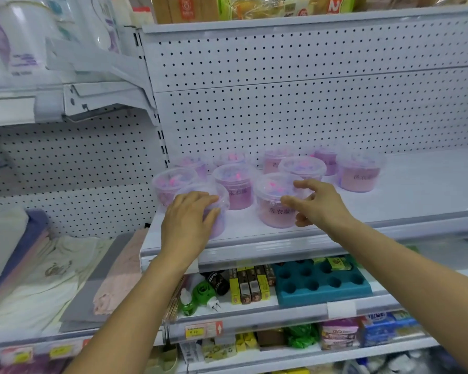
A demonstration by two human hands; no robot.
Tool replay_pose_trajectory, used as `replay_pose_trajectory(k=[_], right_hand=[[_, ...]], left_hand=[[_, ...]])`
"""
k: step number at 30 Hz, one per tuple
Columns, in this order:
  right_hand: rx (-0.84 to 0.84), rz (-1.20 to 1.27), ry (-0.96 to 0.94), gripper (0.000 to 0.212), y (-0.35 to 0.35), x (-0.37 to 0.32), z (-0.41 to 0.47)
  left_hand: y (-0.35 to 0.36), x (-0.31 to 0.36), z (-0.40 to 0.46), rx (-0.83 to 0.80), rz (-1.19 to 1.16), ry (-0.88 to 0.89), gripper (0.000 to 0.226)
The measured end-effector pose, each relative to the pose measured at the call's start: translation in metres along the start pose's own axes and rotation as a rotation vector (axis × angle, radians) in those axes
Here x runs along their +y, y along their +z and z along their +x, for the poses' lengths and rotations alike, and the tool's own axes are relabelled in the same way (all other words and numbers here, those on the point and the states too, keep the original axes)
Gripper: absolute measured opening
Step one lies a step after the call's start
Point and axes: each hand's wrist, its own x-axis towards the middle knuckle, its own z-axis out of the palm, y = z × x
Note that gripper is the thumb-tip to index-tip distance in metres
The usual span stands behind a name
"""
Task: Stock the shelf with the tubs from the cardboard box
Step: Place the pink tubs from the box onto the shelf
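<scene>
Two bare forearms, left hand (188,222), right hand (318,203), no sleeves

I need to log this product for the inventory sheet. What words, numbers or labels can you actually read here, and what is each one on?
"洗衣凝": black print on the clear lidded tub of pink beads by the right hand; the rest is covered.
"衣凝珠": the middle tub.
"9.90": the yellow price tag on the lower shelf rail.
"N": large, on a packet on the top shelf.
Other tub labels, boxes and tags: too blurred.
</scene>
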Motion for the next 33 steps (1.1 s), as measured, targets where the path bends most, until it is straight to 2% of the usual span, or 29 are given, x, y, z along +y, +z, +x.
replay_pose_trajectory(k=[3, 5, 7, 9, 11, 14, 22, 28, 33], right_hand=[[-0.035, -0.154, -0.025, 0.056, -0.004, 0.001, 0.0], [-0.06, -0.378, -0.085, 0.059, -0.013, 0.003, -0.005], [-0.01, -0.671, -0.211, 0.063, -0.027, 0.009, -0.013], [0.091, -0.859, -0.363, 0.061, -0.048, 0.019, -0.027], [0.157, -0.926, -0.457, 0.058, -0.076, 0.033, -0.043], [0.248, -0.942, -0.497, 0.057, -0.127, 0.062, -0.071], [0.281, -0.984, -0.214, 0.054, -0.296, 0.157, -0.168], [0.297, -1.001, 0.114, 0.052, -0.428, 0.247, -0.246], [0.294, -0.93, 0.478, 0.051, -0.502, 0.307, -0.296]], left_hand=[[-0.001, 0.002, -0.001, -0.003, 0.044, 0.017, 0.038], [-0.002, 0.008, -0.001, -0.015, 0.119, 0.028, 0.04], [-0.001, 0.023, -0.005, -0.01, 0.186, 0.052, 0.047], [0.003, 0.05, -0.013, 0.004, 0.178, 0.101, 0.054], [0.012, 0.086, -0.026, -0.006, 0.131, 0.172, 0.058], [0.035, 0.148, -0.044, -0.049, 0.056, 0.279, 0.063], [0.124, 0.333, -0.099, -0.263, -0.151, 0.422, 0.068], [0.208, 0.455, -0.16, -0.547, -0.33, 0.493, 0.065], [0.274, 0.533, -0.202, -0.78, -0.404, 0.572, 0.061]])
